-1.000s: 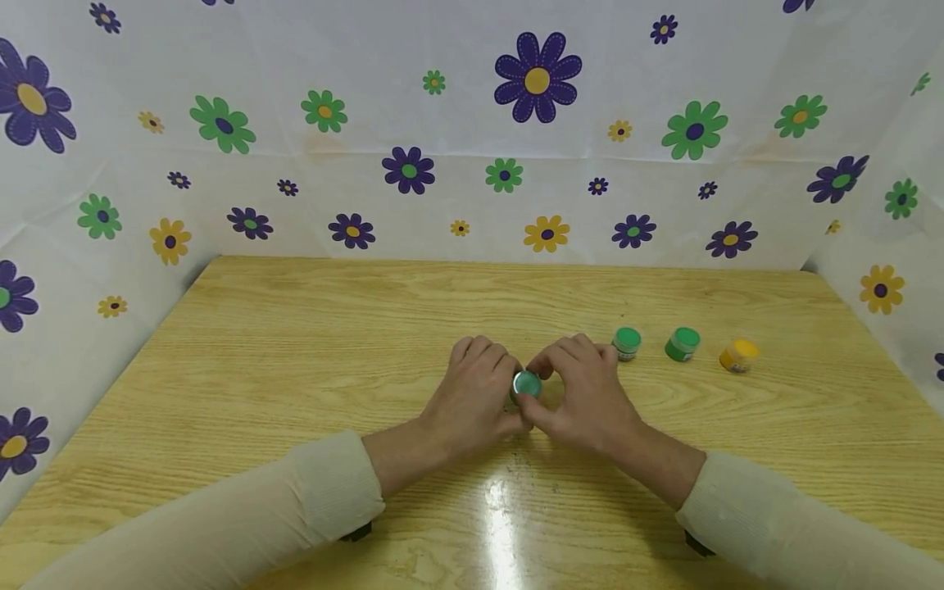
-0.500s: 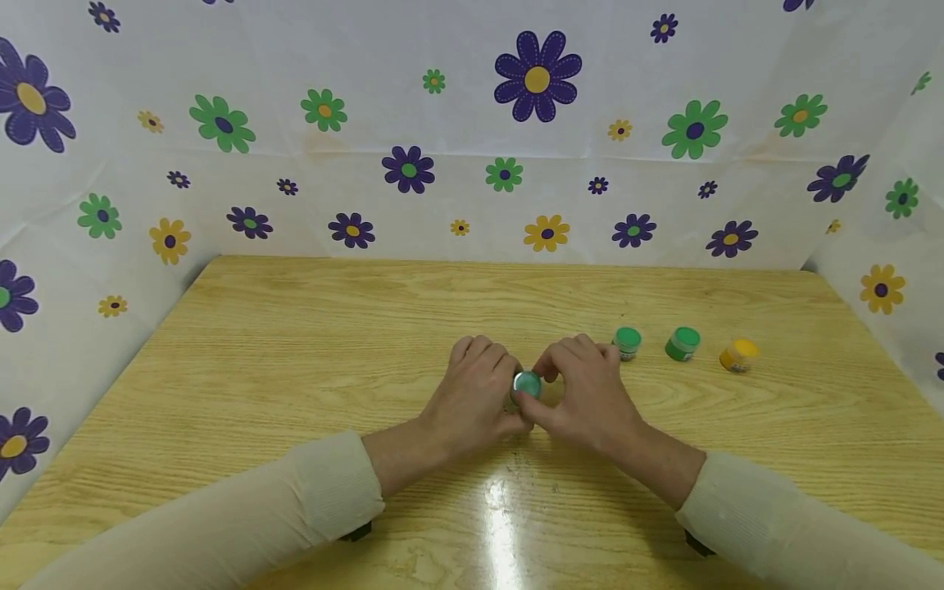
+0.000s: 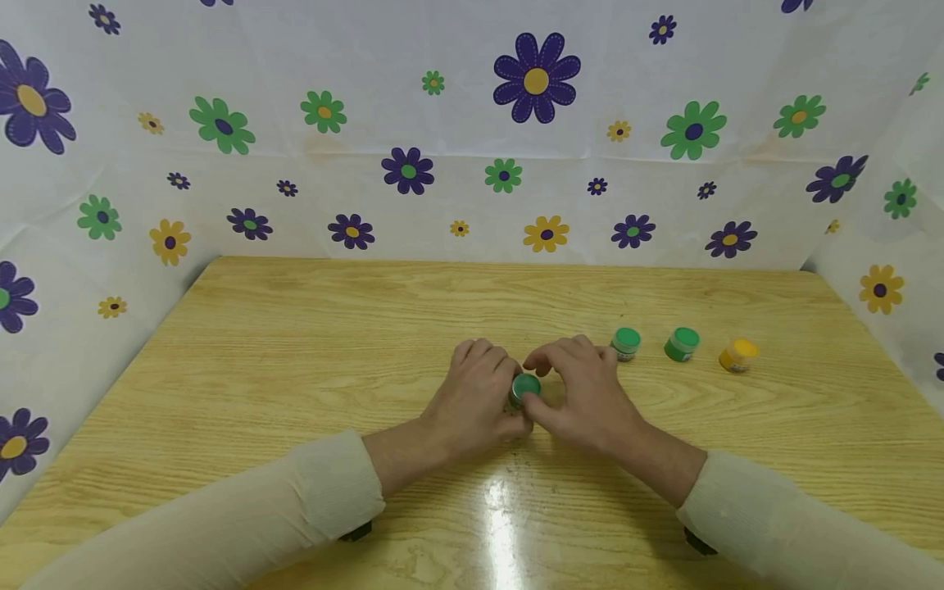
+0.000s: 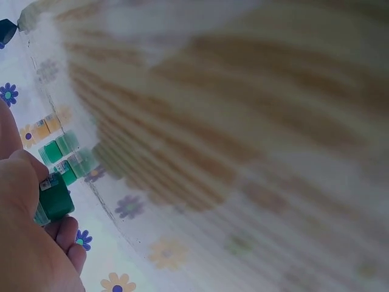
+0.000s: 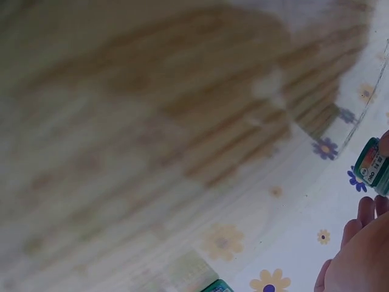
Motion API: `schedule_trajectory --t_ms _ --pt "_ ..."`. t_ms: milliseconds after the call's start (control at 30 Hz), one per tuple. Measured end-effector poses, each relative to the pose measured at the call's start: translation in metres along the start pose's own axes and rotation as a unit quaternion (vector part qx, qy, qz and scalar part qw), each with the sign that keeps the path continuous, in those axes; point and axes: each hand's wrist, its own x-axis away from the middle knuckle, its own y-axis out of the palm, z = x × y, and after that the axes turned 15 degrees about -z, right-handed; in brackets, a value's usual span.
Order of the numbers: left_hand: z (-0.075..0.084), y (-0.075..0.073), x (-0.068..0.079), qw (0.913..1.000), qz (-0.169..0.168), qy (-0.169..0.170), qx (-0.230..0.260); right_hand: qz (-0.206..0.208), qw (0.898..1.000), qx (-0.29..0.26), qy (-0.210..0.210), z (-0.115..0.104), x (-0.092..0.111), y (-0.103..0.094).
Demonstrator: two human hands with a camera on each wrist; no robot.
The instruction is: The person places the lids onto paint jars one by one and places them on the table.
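A small green paint jar (image 3: 526, 388) stands between both hands near the middle of the table, its round lid facing up. My left hand (image 3: 475, 397) grips its side, with the fingers curled behind it. At the lid's right edge is the thumb of my right hand (image 3: 583, 397); its bent index finger arches just beyond the lid, with a slight gap. In the left wrist view the green jar (image 4: 56, 198) shows beside the left fingers. The right wrist view shows the jar's printed label (image 5: 369, 167) near the right edge, partly covered by a fingertip.
Two green paint jars, one nearer (image 3: 626, 344) and one further right (image 3: 682, 344), stand in a row with a yellow paint jar (image 3: 739, 356) behind the right hand. The wooden table (image 3: 295, 344) ends at a flower-print cloth (image 3: 457, 123) at the back and sides.
My right index finger has lifted slightly away from the lid, while the thumb stays at it. The jar's top has tipped or shifted a little toward me. The left hand is nearly still.
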Motion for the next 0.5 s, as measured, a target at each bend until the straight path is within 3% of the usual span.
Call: schedule_trajectory --t_ms 200,500 --pt "-0.001 0.0002 0.0007 1.0 0.008 -0.002 0.005 -0.003 0.999 -0.012 -0.034 0.0034 -0.0006 0.0015" --pt "-0.001 -0.001 0.0012 0.9999 0.006 -0.008 0.003 -0.003 0.999 -0.007 -0.049 0.0027 -0.0007 0.0013"
